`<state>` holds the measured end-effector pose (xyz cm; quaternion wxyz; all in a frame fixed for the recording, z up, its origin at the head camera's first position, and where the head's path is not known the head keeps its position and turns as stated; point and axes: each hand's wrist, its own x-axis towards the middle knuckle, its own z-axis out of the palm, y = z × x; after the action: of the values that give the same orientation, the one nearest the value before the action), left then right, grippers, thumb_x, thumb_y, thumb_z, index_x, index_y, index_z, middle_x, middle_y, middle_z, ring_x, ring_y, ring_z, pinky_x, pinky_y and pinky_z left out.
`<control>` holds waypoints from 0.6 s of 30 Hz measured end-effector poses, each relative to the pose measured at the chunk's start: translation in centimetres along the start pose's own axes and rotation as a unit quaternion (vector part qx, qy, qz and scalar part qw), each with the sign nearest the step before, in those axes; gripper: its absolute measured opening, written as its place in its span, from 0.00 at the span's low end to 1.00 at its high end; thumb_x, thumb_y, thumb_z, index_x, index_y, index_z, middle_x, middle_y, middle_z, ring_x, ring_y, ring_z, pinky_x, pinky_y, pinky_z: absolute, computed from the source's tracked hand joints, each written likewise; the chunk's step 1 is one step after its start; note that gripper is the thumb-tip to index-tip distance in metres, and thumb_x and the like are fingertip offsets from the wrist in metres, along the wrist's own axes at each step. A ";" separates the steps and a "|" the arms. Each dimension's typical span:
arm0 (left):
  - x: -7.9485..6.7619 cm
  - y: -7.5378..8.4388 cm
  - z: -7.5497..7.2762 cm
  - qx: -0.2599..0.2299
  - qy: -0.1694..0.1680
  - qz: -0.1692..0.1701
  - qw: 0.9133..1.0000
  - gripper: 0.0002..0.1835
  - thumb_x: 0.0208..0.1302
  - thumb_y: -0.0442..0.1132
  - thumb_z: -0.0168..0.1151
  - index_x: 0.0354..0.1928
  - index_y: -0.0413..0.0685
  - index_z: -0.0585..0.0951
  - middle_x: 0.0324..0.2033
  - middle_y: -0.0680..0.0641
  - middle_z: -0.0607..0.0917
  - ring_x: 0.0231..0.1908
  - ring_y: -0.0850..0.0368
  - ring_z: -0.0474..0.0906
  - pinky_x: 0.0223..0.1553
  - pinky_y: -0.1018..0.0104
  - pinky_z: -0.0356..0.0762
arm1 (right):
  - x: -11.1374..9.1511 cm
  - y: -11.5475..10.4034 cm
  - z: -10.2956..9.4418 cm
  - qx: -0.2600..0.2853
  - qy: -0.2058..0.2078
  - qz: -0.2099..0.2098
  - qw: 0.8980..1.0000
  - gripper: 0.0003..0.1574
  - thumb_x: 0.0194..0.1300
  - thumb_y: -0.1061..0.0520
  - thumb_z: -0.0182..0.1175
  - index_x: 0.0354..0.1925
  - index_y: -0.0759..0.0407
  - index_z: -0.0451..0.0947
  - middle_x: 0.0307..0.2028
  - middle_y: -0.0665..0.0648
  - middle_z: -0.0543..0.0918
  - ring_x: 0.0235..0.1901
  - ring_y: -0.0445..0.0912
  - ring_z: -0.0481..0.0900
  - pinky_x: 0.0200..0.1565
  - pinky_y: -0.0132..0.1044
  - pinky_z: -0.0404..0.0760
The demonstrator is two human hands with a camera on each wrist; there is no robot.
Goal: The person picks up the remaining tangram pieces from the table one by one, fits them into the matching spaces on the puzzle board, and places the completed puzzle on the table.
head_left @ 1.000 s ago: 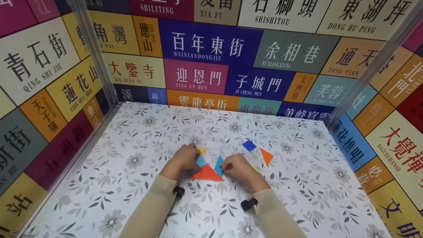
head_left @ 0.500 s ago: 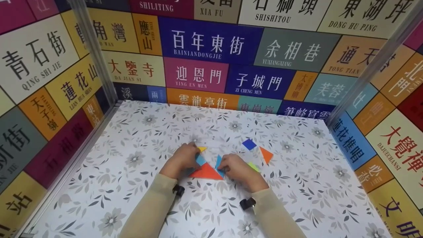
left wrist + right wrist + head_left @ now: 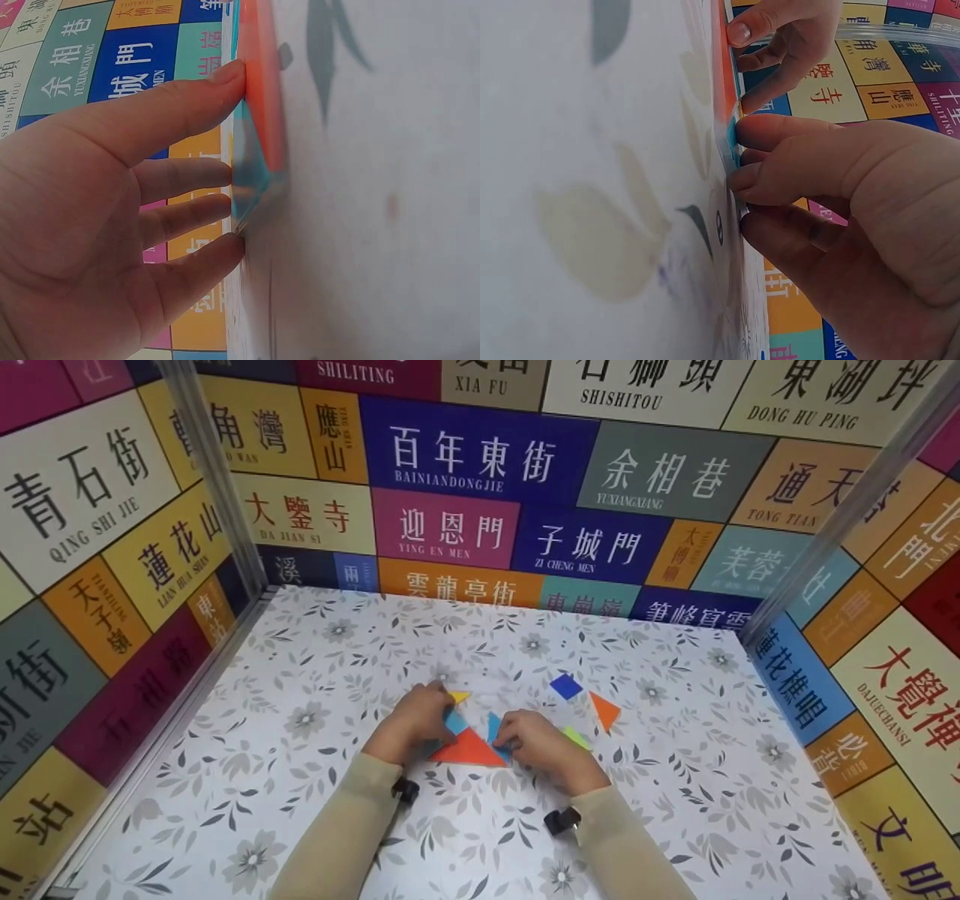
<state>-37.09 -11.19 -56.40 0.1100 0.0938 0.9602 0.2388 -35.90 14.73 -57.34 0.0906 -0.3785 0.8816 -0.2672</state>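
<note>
At the back and both sides, panelled walls (image 3: 480, 442), bright with lettering. Within them, a white tabletop (image 3: 720, 780) printed with grey leaves. Over its middle, right hand (image 3: 538, 744) pinching a blue piece (image 3: 493, 725) between thumb and fingertips; left hand (image 3: 414, 724) fairly straight-fingered, not clenched, thumb at the edge of a red triangle (image 3: 469, 750), fingertips on a partly covered light-blue piece (image 3: 455, 723). Red triangle near the tabletop's middle, blue piece beside its slope facing the right edge. Towards the far right corner, orange triangle (image 3: 606, 711) and dark-blue square (image 3: 566, 686); half behind the right hand, a yellow-green piece (image 3: 576, 738); by the left fingertips, a yellow tip (image 3: 458, 698). Smallest, the red-blue join: contact too hidden to tell. Best, by judgement, to brace the red triangle lightly, slide the blue piece flat, turn it flush, avoid overlapping, then release gently.
</note>
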 end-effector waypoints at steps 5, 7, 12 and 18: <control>-0.1 0.0 0.1 0.014 0.012 0.019 1.000 0.34 0.48 0.44 0.87 0.60 0.47 0.87 0.70 0.43 0.78 0.66 0.39 0.76 0.69 0.47 0.76 | -0.2 0.0 -0.1 0.014 0.001 0.003 1.000 0.26 0.51 0.79 0.59 0.42 0.61 0.93 0.43 0.54 0.87 0.46 0.50 0.83 0.55 0.46 0.84; -0.1 0.0 0.1 0.021 0.016 0.027 0.999 0.34 0.47 0.45 0.87 0.60 0.46 0.88 0.68 0.43 0.79 0.63 0.40 0.77 0.66 0.47 0.78 | -0.3 0.0 -0.1 0.022 0.000 0.006 1.000 0.27 0.52 0.79 0.58 0.42 0.61 0.93 0.43 0.55 0.87 0.46 0.50 0.83 0.55 0.45 0.84; -0.2 0.0 0.1 0.020 0.011 0.021 1.000 0.35 0.48 0.45 0.87 0.60 0.45 0.87 0.69 0.43 0.78 0.63 0.40 0.77 0.66 0.48 0.77 | -0.3 -0.2 -0.1 0.038 -0.008 0.032 0.999 0.26 0.53 0.77 0.59 0.43 0.59 0.93 0.44 0.52 0.87 0.47 0.47 0.83 0.56 0.45 0.84; 0.0 -0.1 0.1 0.010 0.009 0.013 1.000 0.35 0.47 0.44 0.87 0.60 0.47 0.87 0.70 0.43 0.78 0.65 0.40 0.76 0.68 0.47 0.76 | -0.3 -0.4 -0.4 0.050 -0.003 0.065 0.997 0.26 0.55 0.76 0.59 0.43 0.56 0.93 0.44 0.49 0.87 0.48 0.45 0.83 0.57 0.46 0.84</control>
<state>-37.03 -11.22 -56.57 0.0977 0.1051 0.9623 0.2310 -35.62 14.84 -56.85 0.1293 -0.3166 0.8893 -0.3036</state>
